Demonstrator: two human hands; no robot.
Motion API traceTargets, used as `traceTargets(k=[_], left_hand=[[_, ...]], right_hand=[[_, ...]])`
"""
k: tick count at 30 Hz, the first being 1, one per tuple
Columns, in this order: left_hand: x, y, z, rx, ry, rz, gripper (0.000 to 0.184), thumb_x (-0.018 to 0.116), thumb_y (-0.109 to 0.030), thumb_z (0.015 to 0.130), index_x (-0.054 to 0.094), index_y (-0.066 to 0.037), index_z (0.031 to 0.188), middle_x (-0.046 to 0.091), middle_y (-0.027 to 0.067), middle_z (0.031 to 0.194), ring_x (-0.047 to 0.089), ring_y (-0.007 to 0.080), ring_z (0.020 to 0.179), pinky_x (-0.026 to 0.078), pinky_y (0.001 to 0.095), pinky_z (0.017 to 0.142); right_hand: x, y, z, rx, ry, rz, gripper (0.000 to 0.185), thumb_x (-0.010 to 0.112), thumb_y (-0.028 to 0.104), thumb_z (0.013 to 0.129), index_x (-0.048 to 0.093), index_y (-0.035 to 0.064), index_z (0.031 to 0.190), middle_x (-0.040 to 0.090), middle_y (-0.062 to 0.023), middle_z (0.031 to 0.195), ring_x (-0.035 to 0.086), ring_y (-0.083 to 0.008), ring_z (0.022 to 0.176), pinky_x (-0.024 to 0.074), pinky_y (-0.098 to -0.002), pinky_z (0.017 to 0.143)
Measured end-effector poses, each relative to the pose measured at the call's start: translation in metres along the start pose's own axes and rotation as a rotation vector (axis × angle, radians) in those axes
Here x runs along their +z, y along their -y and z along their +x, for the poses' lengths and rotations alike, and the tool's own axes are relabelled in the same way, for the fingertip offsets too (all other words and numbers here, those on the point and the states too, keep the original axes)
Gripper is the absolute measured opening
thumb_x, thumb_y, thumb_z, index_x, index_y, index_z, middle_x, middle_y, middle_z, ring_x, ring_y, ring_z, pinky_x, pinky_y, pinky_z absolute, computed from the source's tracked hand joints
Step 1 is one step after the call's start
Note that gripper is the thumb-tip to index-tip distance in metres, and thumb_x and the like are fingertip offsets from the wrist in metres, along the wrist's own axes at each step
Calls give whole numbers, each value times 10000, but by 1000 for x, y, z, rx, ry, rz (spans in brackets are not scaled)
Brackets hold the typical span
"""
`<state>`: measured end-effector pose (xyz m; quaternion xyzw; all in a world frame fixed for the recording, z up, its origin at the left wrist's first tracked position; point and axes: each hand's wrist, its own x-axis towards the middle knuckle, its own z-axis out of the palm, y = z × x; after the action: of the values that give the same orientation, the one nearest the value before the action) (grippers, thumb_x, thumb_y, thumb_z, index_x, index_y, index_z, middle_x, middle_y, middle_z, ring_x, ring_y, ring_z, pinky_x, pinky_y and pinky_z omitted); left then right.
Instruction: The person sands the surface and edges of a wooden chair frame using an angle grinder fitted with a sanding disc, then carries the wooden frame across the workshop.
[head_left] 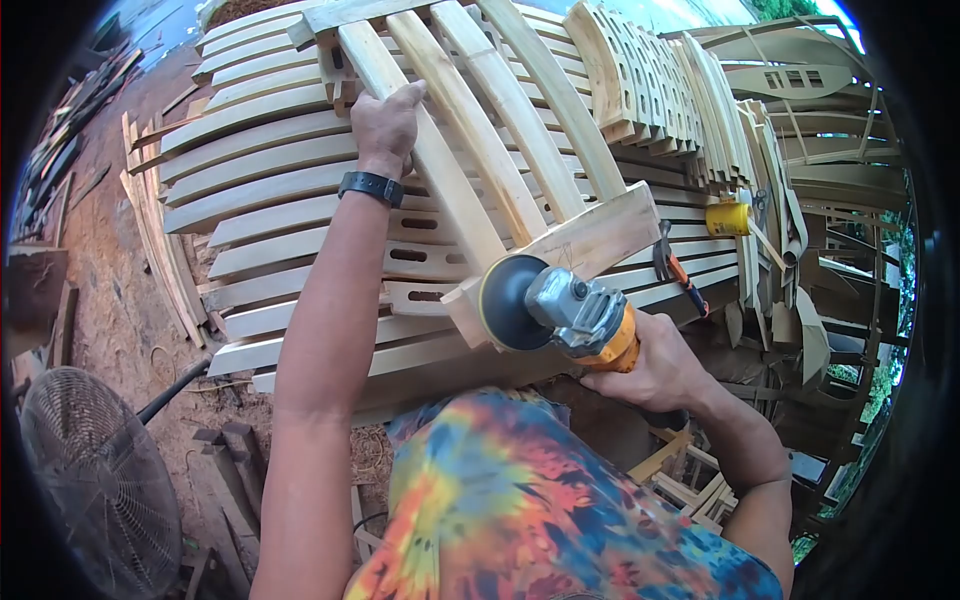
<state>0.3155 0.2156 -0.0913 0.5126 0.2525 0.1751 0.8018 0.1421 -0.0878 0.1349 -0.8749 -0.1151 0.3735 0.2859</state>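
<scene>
My right hand (655, 365) is wrapped round the orange body of an angle grinder (585, 318). The grinder's round dark disc lies over the near end of a slatted wooden frame (600, 235), at its near crosspiece; whether it touches the wood I cannot tell. My left hand (384, 125), a watch on its wrist, is closed round the leftmost slat of this frame, near the far end. Several curved slats run between the frame's two crosspieces. Beneath the frame lie rows of pale wooden pieces (250, 205).
A hammer (680, 270) and a yellow container (728, 219) lie right of the frame. Slotted wooden parts (640, 85) stand stacked at the back. A round fan (100, 480) is at the lower left, with timber strips (165, 240) on the ground beyond.
</scene>
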Motion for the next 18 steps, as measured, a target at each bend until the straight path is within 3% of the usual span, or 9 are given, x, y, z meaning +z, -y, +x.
traceTargets(k=[4, 6, 18], left_hand=[[-4, 5, 5, 27, 24, 11, 311, 787, -131, 911, 667, 72, 1115, 692, 108, 874, 695, 208, 700, 601, 357, 602], [-6, 6, 7, -9, 24, 67, 496, 838, -180, 853, 648, 153, 1168, 747, 216, 1040, 746, 237, 861, 606, 346, 770], [-8, 8, 6, -2, 53, 33, 495, 844, -200, 860, 651, 152, 1150, 752, 207, 1035, 743, 225, 878, 602, 340, 799]], right_hand=[[1, 0, 2, -2, -3, -27, 521, 870, 217, 780, 653, -31, 1183, 776, -185, 990, 782, -303, 929, 591, -383, 873], [1, 0, 2, 7, 3, -39, 526, 868, 215, 778, 645, -29, 1187, 776, -191, 996, 781, -323, 938, 593, -386, 876], [-13, -15, -4, 99, -140, -77, 522, 864, 210, 780, 658, -37, 1192, 776, -191, 1018, 779, -303, 984, 588, -392, 904]])
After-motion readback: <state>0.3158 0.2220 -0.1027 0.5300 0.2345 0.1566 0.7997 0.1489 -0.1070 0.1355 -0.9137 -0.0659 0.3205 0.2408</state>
